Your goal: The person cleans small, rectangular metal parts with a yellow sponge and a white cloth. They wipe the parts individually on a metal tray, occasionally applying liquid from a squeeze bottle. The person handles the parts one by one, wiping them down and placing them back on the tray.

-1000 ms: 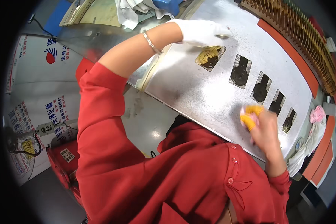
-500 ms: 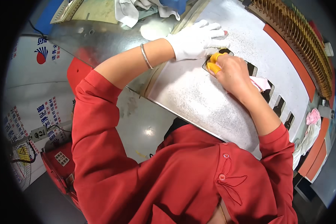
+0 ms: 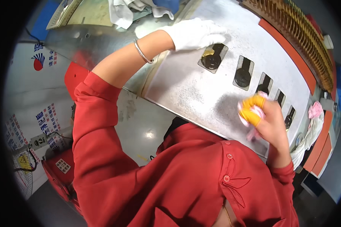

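Note:
My left hand (image 3: 196, 34), in a white glove, lies with its fingers stretched out on the pale work surface (image 3: 185, 90). Its fingertips reach the upper edge of a flat black piece (image 3: 212, 62) with a round disc, a mesh-like border and a yellowish patch near its top. Similar black pieces run in a diagonal row to the right, such as a second piece (image 3: 243, 73) and a third one (image 3: 264, 82). Nearer my body, my right hand (image 3: 269, 119), with yellow finger covers, is closed round a crumpled pink cloth (image 3: 257, 110), held apart from the pieces.
A long brown slotted rack (image 3: 295, 34) full of upright thin pieces curves along the far right, beside an orange-red strip (image 3: 288, 53). White cloths (image 3: 130, 11) lie at the far left. Another pink cloth (image 3: 315, 109) rests on white fabric at right.
My right hand has pulled back from the leftmost black piece toward my body, with the pink cloth, uncovering the row. The gloved left hand's fingers have come closer together.

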